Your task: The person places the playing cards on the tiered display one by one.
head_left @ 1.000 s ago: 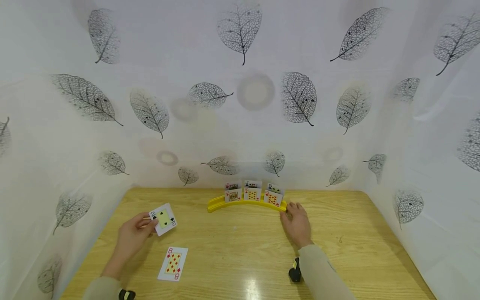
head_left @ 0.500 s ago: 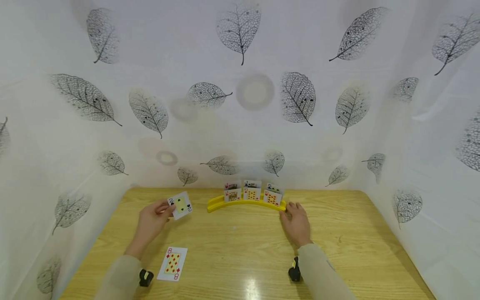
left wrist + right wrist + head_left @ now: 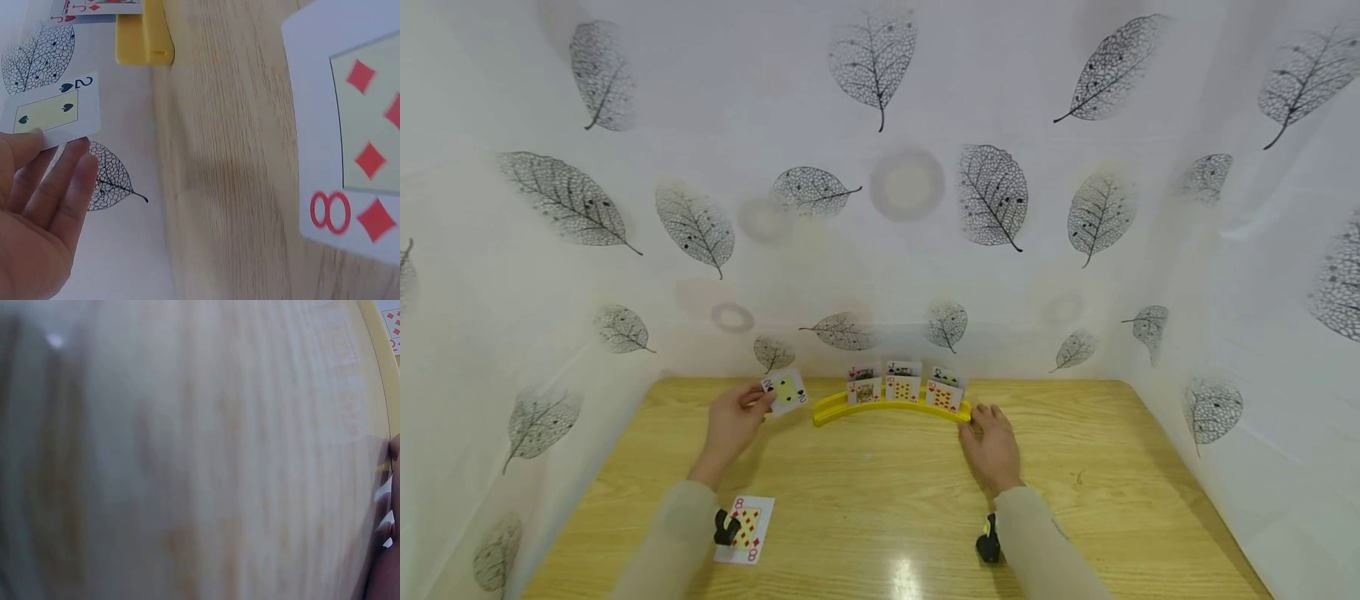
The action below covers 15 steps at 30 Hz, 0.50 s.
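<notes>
Between thumb and fingers my left hand pinches the two of spades, face showing, raised above the table just left of a curved yellow card holder. In the left wrist view the two of spades is tilted. Playing cards stand upright in the holder in three overlapping pairs; the front ones are a jack of diamonds, a ten of diamonds and a red ten. At the holder's right end, my right hand grips it with thumb and fingers; its grip is mostly cut off in the right wrist view.
An eight of diamonds lies face up on the wooden table, partly covered by the left wrist camera in the head view. Behind the table hangs a white curtain with leaf prints.
My left hand has carried the two of spades rightward and away from me, closer to the holder's left end. My right hand stays on the holder.
</notes>
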Tool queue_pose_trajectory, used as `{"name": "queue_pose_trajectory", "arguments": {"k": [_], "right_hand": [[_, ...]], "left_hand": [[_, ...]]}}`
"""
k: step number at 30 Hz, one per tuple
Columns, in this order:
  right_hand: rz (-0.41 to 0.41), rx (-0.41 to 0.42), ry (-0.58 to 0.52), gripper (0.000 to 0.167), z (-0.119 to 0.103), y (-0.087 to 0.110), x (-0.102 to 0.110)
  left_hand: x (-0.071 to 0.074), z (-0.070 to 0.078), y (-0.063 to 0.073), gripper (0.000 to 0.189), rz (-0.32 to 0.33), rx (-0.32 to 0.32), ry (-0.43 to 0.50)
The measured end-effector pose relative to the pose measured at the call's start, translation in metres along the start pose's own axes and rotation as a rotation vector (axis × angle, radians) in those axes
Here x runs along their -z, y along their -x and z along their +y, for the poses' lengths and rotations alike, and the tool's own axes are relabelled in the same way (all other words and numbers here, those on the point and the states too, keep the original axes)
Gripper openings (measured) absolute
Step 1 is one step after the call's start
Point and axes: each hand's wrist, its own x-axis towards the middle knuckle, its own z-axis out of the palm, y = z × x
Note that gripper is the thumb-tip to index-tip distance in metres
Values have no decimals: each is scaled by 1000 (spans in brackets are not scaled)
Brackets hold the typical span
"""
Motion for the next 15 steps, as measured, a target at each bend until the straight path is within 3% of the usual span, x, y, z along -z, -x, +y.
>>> {"name": "queue_pose_trajectory", "arguments": {"k": [15], "right_hand": [[-7, -6, 3, 56, -4, 2, 2]], "left_hand": [[-29, 6, -12, 22, -5, 16, 11]]}}
